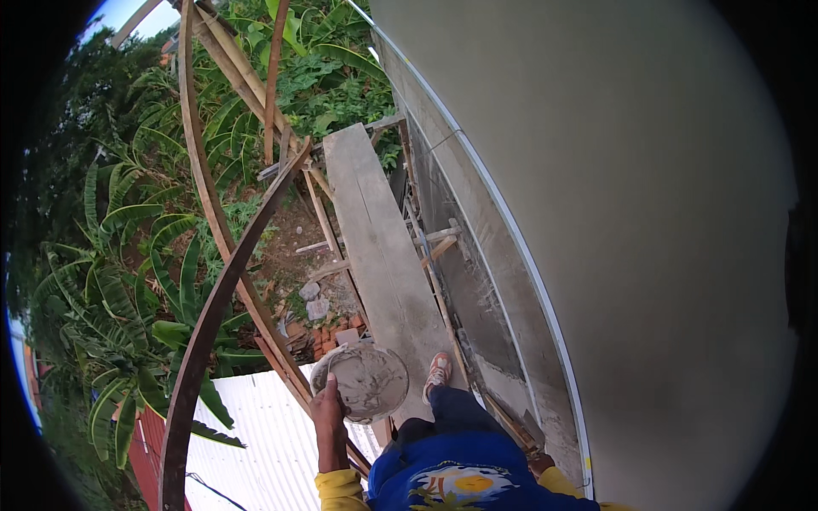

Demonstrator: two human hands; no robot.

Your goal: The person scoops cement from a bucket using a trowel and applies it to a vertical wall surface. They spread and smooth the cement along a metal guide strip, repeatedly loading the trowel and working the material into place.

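My left hand (328, 413), coming out of a yellow sleeve, is closed at the near left edge of a round bucket (404, 375). Wet grey mortar (366, 381) fills the bucket, smeared and uneven on top. The bucket is held over the left side of the plank walkway (366, 213), in front of my body. Low on the right, my right hand (539, 463) shows only in part beside the wall, close to a wooden pole. Its fingers and anything in them are too hidden to make out.
A smooth grey plastered wall (665, 213) rises on the right, with a long pale straightedge strip (511, 217) along it. Wooden scaffold poles (217, 298) cross on the left. Far below lie broken bricks (336, 334), a white corrugated roof (264, 426) and banana plants (119, 298). My shoe (437, 375) stands on the plank.
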